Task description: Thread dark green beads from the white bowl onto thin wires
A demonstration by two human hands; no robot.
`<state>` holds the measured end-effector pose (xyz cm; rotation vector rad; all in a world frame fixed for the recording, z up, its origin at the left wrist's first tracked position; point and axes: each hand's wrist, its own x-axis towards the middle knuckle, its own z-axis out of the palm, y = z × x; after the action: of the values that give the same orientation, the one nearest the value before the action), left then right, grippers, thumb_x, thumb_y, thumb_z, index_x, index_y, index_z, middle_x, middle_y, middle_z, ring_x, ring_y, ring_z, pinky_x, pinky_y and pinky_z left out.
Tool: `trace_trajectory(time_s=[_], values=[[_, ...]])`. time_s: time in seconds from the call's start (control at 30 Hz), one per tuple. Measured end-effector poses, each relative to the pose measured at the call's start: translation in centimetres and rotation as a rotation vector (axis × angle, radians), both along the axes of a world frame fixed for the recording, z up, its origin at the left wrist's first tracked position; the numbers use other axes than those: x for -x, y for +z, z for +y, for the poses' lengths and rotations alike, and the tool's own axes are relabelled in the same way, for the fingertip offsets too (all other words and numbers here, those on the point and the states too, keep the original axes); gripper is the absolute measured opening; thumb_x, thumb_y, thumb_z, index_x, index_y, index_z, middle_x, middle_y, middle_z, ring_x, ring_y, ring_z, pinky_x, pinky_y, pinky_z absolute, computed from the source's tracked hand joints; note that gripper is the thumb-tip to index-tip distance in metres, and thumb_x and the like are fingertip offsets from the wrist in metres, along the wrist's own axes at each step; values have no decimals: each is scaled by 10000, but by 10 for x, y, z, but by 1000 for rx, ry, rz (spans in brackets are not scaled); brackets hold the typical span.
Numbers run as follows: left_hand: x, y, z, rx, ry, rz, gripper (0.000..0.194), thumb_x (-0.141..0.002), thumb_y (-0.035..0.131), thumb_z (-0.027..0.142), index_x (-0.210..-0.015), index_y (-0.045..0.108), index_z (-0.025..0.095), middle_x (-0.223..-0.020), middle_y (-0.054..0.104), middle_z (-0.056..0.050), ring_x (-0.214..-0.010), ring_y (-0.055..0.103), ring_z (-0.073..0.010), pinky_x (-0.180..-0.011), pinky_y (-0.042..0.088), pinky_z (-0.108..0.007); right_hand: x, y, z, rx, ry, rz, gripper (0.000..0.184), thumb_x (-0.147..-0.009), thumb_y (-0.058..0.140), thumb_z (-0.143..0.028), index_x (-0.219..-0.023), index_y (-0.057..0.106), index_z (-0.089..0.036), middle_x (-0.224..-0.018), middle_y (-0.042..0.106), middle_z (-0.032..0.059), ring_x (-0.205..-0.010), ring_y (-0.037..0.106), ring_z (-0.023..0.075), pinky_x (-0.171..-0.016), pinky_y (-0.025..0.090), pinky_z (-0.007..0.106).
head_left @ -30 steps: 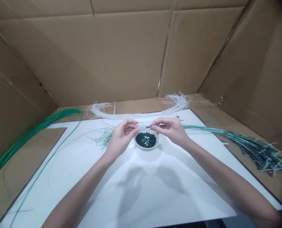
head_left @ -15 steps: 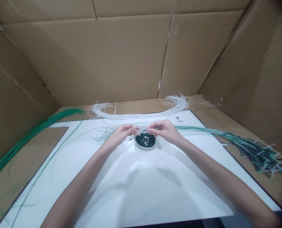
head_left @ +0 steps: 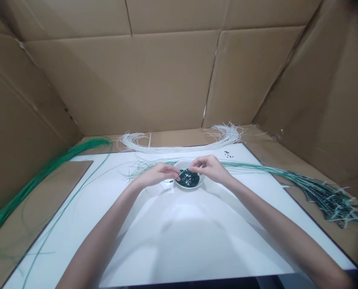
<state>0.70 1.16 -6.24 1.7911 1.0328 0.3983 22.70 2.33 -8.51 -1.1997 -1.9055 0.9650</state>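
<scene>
My left hand [head_left: 160,173] is closed in a pinch at the left side of a white bowl [head_left: 188,188]. Between its fingertips is a thin cord [head_left: 181,174], whose green end points over the bowl. Just below these fingers hangs a small dark bead [head_left: 171,181], seemingly on the cord's other part. Small dark green beads with some white ones [head_left: 188,178] fill the bowl. Over the bowl's right rim, my right hand [head_left: 210,167] has thumb and fingertips pressed together. Whatever those fingers hold is too small to make out. A small gap separates the two hands.
Behind the bowl lies a curved bundle of white cords [head_left: 179,149]. A green cord bundle [head_left: 55,160] runs along the left. Beaded cords [head_left: 332,200] fan out at the right. Several dark beads [head_left: 228,154] lie loose on the white table [head_left: 179,245]. Cardboard walls [head_left: 167,80] surround it.
My left hand has come slightly right and lower towards the bowl. The pale cord that stretched towards my right fingers now shows a short green end at my left fingertips. The view has tilted slightly.
</scene>
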Motion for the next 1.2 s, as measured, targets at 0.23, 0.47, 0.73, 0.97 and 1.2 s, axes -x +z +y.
trace_trajectory(time_s=[0.23,0.47,0.73,0.97,1.2], values=[[4,2,1,4,56,3,348,-810,393,417,-877,686,241,-903,699,-10,-1051,522,-215,-919,327,-325,-5,3,2,11,-24,-38,240,-654,621,-348,-664,662,-112,-604,628,45,-529,532,112,-490,423,224],[16,2,8,114,98,-66,477,-815,353,515,-978,659,188,-962,687,-57,-1093,518,-218,-993,256,-333,-10,4,5,12,-14,-52,239,-654,620,-351,-663,658,-115,-610,625,43,-543,526,112,-480,414,222],[23,-3,18,34,152,33,485,-813,351,474,-1007,627,125,-996,671,-84,-966,593,-206,-905,383,-306,-15,-1,11,44,-24,-79,230,-657,617,-344,-679,661,-120,-681,647,60,-617,550,135,-507,443,222],[47,-17,31,-442,95,686,302,-703,466,157,-929,665,184,-980,675,-47,-903,593,-193,-803,429,-244,-16,-5,13,73,-38,-89,252,-648,628,-370,-674,660,-121,-668,648,64,-606,558,139,-497,450,220],[46,-33,36,-515,23,675,320,-641,514,92,-895,678,196,-963,676,-40,-911,592,-190,-807,432,-233,-17,-8,15,72,-36,-105,259,-650,627,-372,-684,666,-118,-667,650,66,-612,564,146,-509,454,227]])
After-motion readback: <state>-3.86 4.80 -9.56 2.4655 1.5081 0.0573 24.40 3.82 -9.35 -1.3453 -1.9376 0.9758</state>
